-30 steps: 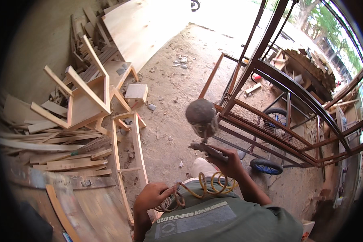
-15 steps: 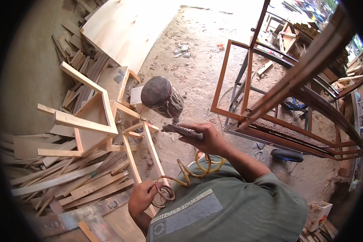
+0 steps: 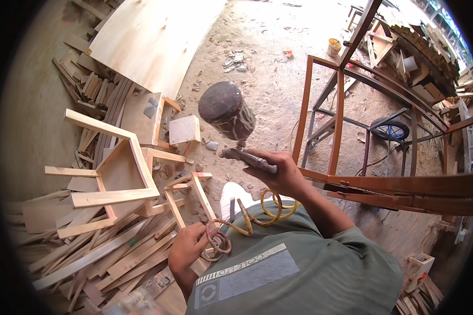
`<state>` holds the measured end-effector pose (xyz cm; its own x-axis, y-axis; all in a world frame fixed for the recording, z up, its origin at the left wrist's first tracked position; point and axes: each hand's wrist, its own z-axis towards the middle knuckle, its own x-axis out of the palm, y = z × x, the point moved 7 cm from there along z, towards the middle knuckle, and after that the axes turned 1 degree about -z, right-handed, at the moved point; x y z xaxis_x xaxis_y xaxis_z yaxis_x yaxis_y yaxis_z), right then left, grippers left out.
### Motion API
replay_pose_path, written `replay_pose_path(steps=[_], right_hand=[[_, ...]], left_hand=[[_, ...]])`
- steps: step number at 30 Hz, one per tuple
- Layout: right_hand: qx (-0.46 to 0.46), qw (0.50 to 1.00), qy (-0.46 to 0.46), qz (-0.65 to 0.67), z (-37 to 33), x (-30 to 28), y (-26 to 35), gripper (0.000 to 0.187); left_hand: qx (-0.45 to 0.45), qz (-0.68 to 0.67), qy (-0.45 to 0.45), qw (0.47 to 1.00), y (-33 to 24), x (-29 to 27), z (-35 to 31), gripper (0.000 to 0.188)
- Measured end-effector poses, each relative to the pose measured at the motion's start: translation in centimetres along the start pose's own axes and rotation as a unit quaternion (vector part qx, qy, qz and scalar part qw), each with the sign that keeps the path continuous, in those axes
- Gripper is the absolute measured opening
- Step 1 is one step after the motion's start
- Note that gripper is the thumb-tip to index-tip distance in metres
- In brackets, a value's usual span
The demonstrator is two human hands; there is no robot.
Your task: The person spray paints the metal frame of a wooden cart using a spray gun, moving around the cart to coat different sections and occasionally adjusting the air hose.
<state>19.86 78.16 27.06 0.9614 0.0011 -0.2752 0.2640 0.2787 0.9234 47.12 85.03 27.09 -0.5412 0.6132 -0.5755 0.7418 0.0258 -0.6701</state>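
Note:
My right hand is closed round a spray gun, held out in front of my body. A dark, paint-streaked cup sits on top of the gun, slightly tilted. From the gun's side a coiled yellow-brown air hose loops across my shirt. Lower left, my left hand grips coils of that hose near my waist. Just beyond it stands a small pale wooden frame. Some fingers of both hands are hidden.
Brown metal framework with a small wheel fills the right side. At left are an upturned unpainted wooden stool and piled offcuts. A plywood sheet lies far left; a pale block stands ahead.
The view has shifted, and the brown framework now stands at a different angle on the right. The spray gun is a little further right and its cup higher. Both hands keep their holds.

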Motion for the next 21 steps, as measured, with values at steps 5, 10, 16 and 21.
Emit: replay_pose_path(steps=[5, 10, 16, 21], right_hand=[[0.040, 0.997, -0.068, 0.026, 4.5, -1.1, -2.5, 0.039], [0.037, 0.990, -0.134, -0.006, 10.9, -1.5, -5.1, 0.039], [0.080, 0.975, -0.207, 0.000, 20.0, -2.3, -6.4, 0.038], [0.087, 0.962, -0.257, -0.027, 25.3, -3.1, -6.8, 0.036]], left_hand=[[0.013, 0.049, 0.076, 0.996, 0.2, -4.3, 7.2, 0.030], [0.029, 0.074, 0.112, 0.990, 1.4, -10.1, 15.4, 0.029], [0.076, 0.118, 0.147, 0.979, 0.2, -19.4, 25.5, 0.028], [0.166, 0.164, 0.213, 0.949, -1.4, -23.9, 33.2, 0.030]])
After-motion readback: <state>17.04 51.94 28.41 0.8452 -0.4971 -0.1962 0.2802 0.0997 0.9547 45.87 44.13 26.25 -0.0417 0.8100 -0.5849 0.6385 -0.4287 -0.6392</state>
